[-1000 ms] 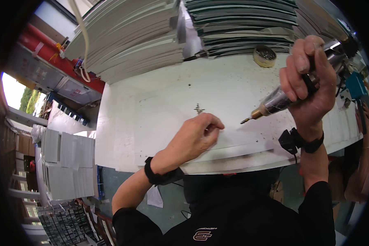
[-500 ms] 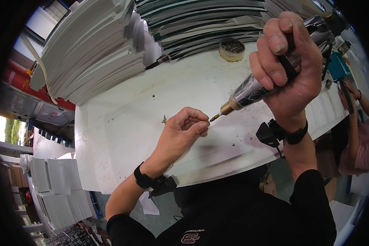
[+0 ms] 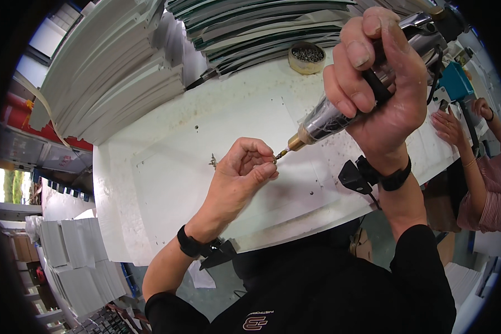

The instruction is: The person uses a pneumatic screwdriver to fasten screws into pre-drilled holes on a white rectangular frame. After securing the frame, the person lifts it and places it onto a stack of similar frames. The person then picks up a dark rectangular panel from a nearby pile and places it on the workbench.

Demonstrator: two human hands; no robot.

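Two bare hands meet over the white sheet [image 3: 172, 192] on the table [image 3: 117, 167]. The right hand [image 3: 381, 83] has a firm, full grip on a power screwdriver [image 3: 324, 119], its fingers wrapped around the thick body. The tool slants down toward the left, its brass-coloured nose narrowing to a thin bit [image 3: 284, 152] that ends at the fingertips of the left hand [image 3: 236, 175]. That hand holds a narrow pinch, thumb and forefinger nearly together on a small metal piece [image 3: 275, 161] right at the end of the bit; its exact shape is too small to make out.

Just left of the left hand, a little metal fitting [image 3: 213, 160] stands out on the sheet. Each wrist wears a black strap. Near the far edge of the table sits a round tub [image 3: 306, 68] filled with small dark metal parts, close to a stack of dark-edged panels [image 3: 267, 33]. Beside that, to the left, rises a tall stack of pale panels [image 3: 108, 72]. At the right, a co-worker's hand [image 3: 450, 127] rests near a teal box [image 3: 456, 81], well apart from the tool's tip.
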